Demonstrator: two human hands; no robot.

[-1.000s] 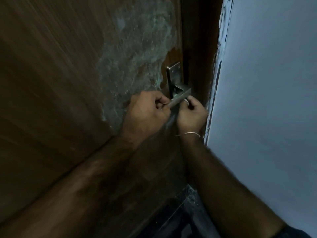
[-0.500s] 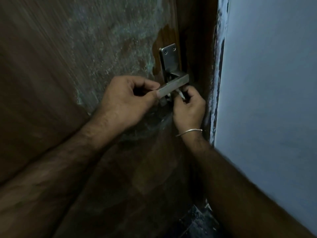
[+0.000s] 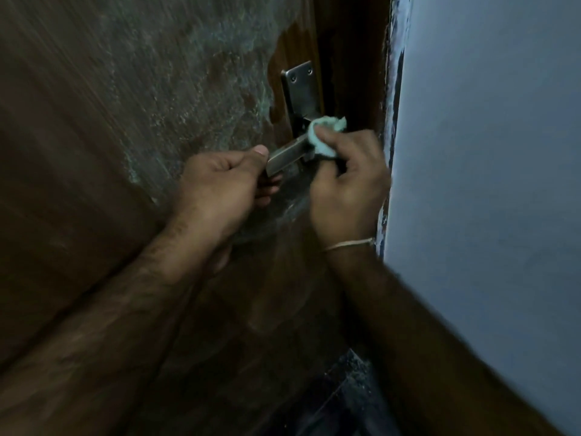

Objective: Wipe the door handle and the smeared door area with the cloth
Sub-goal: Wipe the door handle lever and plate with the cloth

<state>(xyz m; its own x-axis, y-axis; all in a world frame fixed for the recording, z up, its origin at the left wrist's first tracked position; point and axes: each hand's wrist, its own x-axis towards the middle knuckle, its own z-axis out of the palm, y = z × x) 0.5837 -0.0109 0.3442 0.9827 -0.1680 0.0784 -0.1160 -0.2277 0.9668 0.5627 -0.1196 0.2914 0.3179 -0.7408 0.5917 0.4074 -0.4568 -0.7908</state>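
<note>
Handle (image 3: 287,157) — metal lever on brown door (image 3: 94,215), free end pinched steady by left hand (image 3: 220,187). Right hand (image 3: 349,187) bunches cloth (image 3: 323,136) against lever root. Best: keep lever braced, rub outward — smear (image 3: 188,83) beside plate remains.

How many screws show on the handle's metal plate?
2, both at the top of the metal plate: one near its left corner, one near its right corner. The right hand and cloth may hide lower ones.
</note>
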